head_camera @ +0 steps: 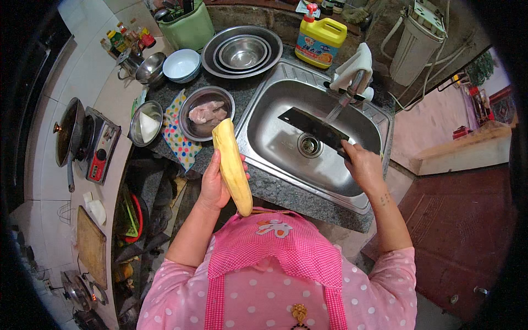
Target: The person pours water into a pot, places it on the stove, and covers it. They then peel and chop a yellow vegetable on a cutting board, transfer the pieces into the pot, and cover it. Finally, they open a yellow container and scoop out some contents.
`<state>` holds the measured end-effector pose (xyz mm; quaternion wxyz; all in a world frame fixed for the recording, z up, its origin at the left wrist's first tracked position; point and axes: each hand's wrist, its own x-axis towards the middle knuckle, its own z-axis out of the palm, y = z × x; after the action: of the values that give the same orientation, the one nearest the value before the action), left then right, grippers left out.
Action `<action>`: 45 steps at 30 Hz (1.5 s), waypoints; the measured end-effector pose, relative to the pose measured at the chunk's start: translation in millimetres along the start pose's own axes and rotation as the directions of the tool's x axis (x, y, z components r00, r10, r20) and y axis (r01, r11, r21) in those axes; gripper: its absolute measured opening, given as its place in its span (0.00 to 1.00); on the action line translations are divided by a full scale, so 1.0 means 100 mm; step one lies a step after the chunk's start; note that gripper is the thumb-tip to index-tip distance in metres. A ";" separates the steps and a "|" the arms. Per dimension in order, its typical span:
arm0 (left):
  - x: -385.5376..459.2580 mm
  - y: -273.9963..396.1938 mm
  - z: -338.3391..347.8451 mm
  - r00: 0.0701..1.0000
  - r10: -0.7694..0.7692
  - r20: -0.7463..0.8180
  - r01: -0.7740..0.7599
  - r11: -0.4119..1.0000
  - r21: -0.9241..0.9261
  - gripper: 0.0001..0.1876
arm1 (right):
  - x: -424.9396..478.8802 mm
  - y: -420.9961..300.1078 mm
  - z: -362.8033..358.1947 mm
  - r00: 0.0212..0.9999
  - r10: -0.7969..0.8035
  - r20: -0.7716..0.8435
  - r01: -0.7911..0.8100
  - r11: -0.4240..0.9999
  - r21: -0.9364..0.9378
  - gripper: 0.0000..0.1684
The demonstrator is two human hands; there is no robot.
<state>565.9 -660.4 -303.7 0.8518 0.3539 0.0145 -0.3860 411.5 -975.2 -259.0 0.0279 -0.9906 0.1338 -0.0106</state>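
My left hand (218,179) grips a long, peeled yellow vegetable (233,169), held tilted in front of my apron at the counter's edge. Its exact kind I cannot tell. In my right hand (363,165) is the handle of a dark-bladed cleaver (315,127), held over the stainless steel sink (272,123). Water runs from the faucet (350,93) onto or just beside the blade. Below the cleaver shows the sink drain (310,145). Left of the sink, a metal bowl (185,128) holds pieces of raw pale meat (207,112).
A small metal bowl (134,134) with a white piece stands by a dotted cloth (181,136). Behind are nested steel basins (208,64) and a yellow detergent jug (319,41). At left sit a portable gas stove (101,148), a wok (70,132) and a cutting board (91,247).
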 end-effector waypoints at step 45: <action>2.24 -1.58 1.03 0.834 -0.504 0.225 0.535 0.839 -0.101 0.21 | -1.78 0.21 0.20 0.645 0.489 0.587 -0.316 -0.528 0.788 0.08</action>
<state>592.0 -939.4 -386.8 0.7374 0.2291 0.0601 -0.6326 234.9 -946.8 -282.7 0.7711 -0.4000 0.4716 -0.1519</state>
